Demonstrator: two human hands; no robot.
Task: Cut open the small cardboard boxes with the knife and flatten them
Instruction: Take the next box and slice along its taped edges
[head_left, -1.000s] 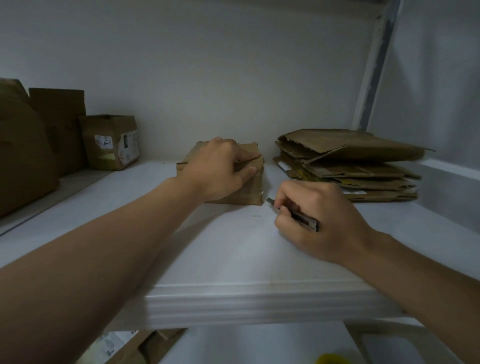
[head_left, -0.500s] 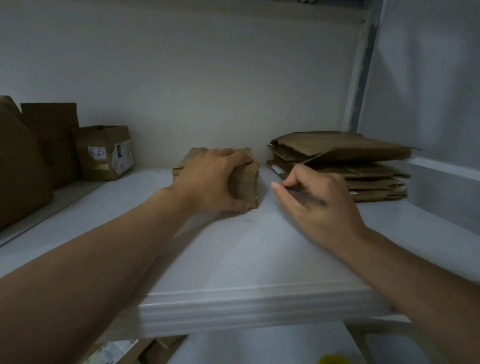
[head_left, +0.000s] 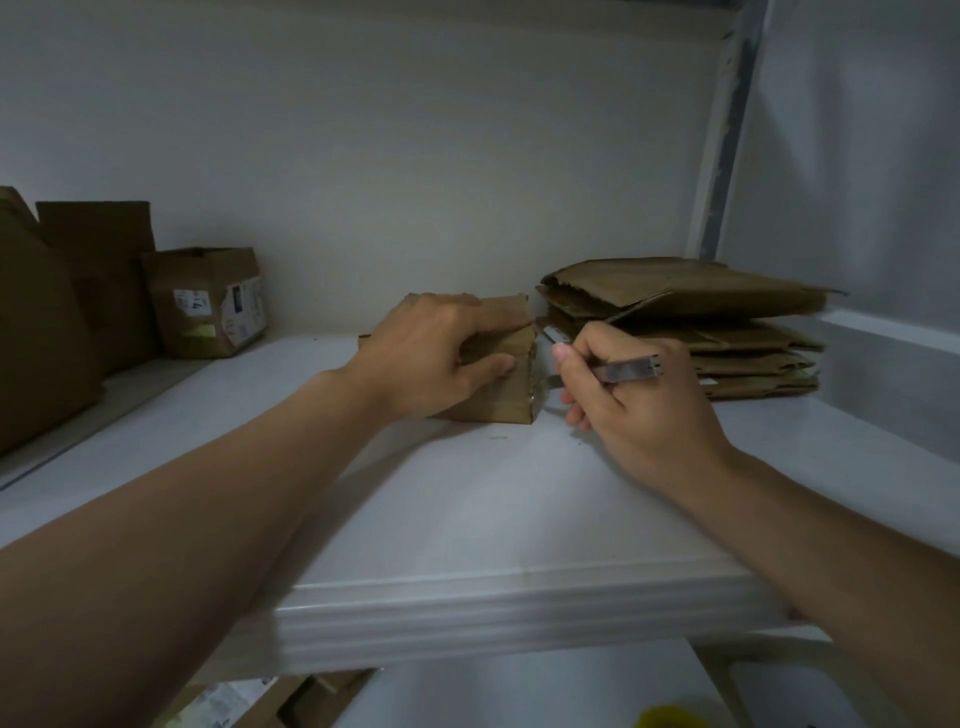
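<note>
A small brown cardboard box (head_left: 506, 392) stands on the white shelf (head_left: 467, 499) in the middle. My left hand (head_left: 431, 353) grips its top and front, thumb on the near face. My right hand (head_left: 634, 400) holds a grey metal knife (head_left: 626, 370), its blade tip touching the box's right edge low down. A stack of flattened cardboard (head_left: 691, 322) lies right behind my right hand.
At the left stand an open small box with white labels (head_left: 210, 301) and larger brown boxes (head_left: 62, 312). A white wall closes the back and right side. Below the shelf's front edge lie more cardboard (head_left: 291, 701) and a yellow object (head_left: 670, 717).
My right hand has turned the knife and brought its blade against the box's right edge. My left hand has shifted its grip, thumb now on the front face.
</note>
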